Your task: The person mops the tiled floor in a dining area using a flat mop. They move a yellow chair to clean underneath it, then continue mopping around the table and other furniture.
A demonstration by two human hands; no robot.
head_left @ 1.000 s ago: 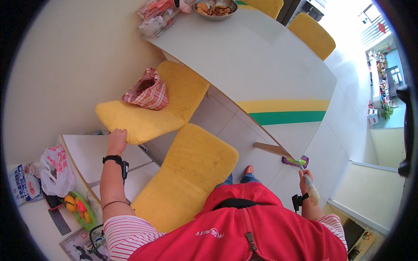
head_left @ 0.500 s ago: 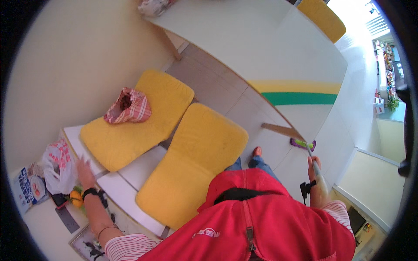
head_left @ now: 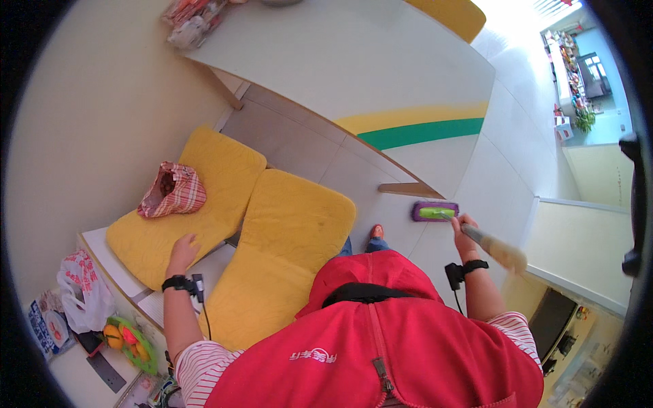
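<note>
My right hand (head_left: 464, 234) is wrapped round the grey-and-beige handle of a flat mop (head_left: 505, 254). Its green-and-purple head (head_left: 435, 212) rests on the floor beside the table leg. My left hand (head_left: 182, 254) hangs over the edge of a yellow cushioned chair (head_left: 228, 158), fingers stretched out and holding nothing. On that chair sits an open red-and-white checked cloth bag (head_left: 174, 191) with brown contents. A second yellow cushioned chair (head_left: 289, 228) stands close beside it, nearer to me.
A white table (head_left: 381, 75) with a yellow and green stripe stands ahead, plastic bags (head_left: 195, 22) at its far left corner. To the left, a white plastic bag (head_left: 86, 289) and a green tray (head_left: 142, 353) of orange fruit lie on a pale surface. Cream panels (head_left: 585, 251) rise at right.
My left hand has moved right, from beside the white plastic bag to over the chair. The mop head has turned flat, fully visible, and my right hand still grips the handle. My view has shifted.
</note>
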